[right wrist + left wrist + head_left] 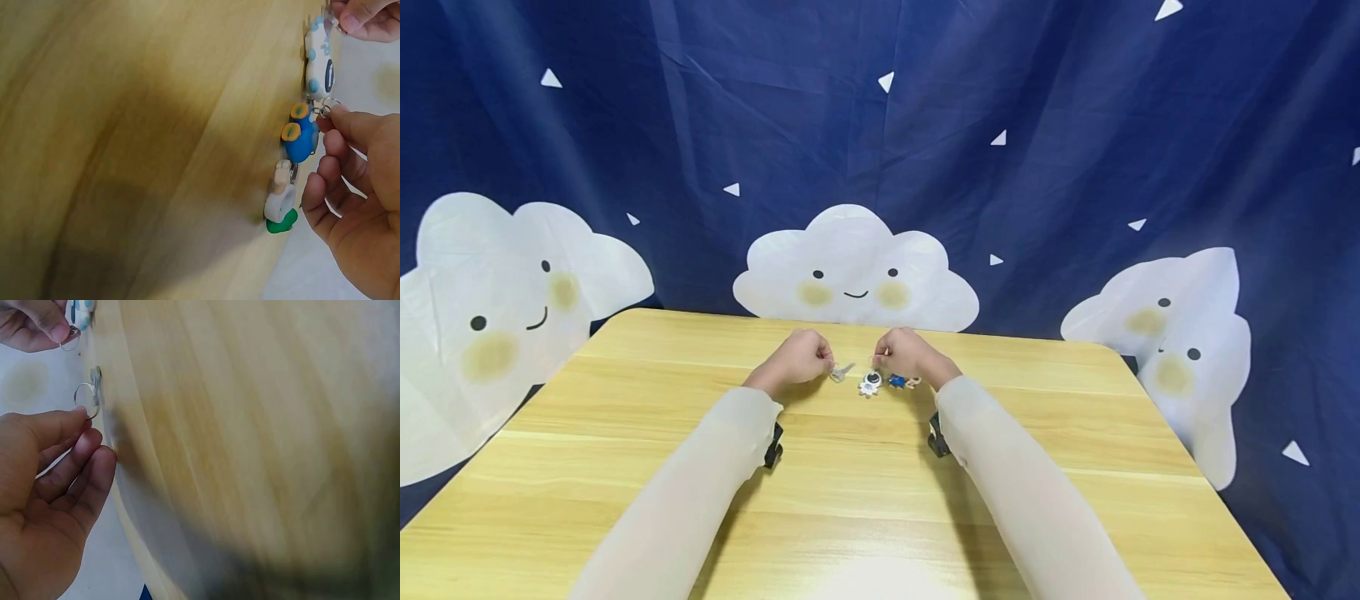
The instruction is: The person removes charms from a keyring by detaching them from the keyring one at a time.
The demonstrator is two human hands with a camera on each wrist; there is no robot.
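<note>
Near the table's far edge my left hand [801,357] pinches a metal key ring [76,395] between thumb and forefinger. From that ring hangs a silver key [842,372], its tip pointing right. My right hand [908,354] pinches another thin ring [331,105]. At this ring are a white figure charm [869,383] with a dark face and light blue spots, and a blue figure charm [301,140] with orange feet. Beside the blue one, below my right fingers, lies a white and green charm [280,206]. The two hands are a short gap apart.
The wooden table [850,483] spreads toward me under both forearms. Behind it hangs a dark blue curtain [820,108] with smiling white clouds. A black wrist device [773,446] sits at the left sleeve, and another black device [937,436] at the right.
</note>
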